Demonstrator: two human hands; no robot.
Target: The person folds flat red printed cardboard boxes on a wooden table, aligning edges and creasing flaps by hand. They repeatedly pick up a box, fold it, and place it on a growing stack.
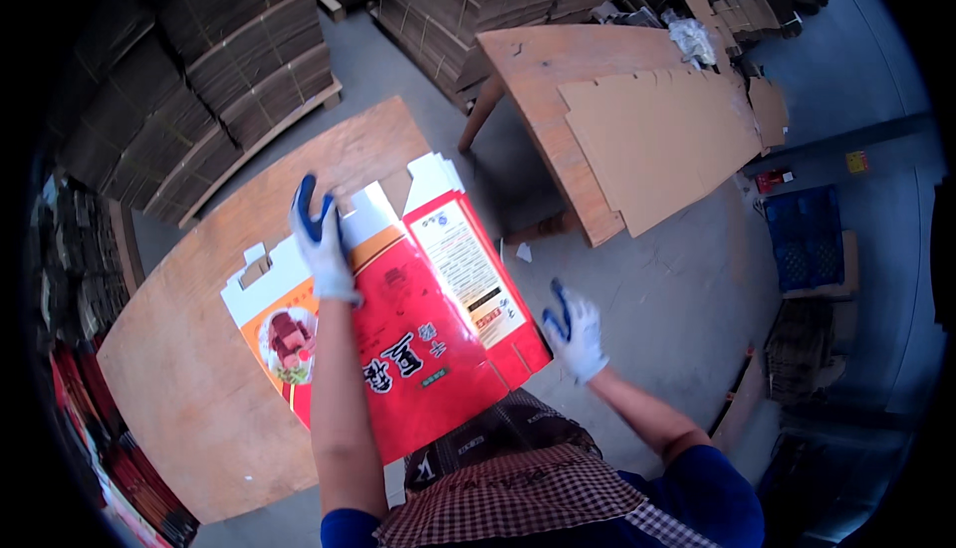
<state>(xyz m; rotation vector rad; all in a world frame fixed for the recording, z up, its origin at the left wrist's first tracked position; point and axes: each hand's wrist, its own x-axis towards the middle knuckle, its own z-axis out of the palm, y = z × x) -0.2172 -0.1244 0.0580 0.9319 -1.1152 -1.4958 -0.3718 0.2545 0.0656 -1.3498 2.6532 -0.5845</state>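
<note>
So the left hand (323,245) is over the white flaps of a red and orange printed carton (428,349), thumb and fingers spread wide, nothing gripped. Can't really tell if it's pressing on the cardboard. Right hand's (576,333) just off the carton's right edge, kinda blurry, thumb and fingers apart, looks like it's got hold of nothing. Both are in white-and-blue gloves. Carton's lying flat on the wooden table (169,379), near edge toward the apron (518,493).

Strapped cardboard stacks (488,5) tower beside the far wooden desk (528,65) bearing a flat brown sheet (657,145); a blue crate (802,234) sits at right.
</note>
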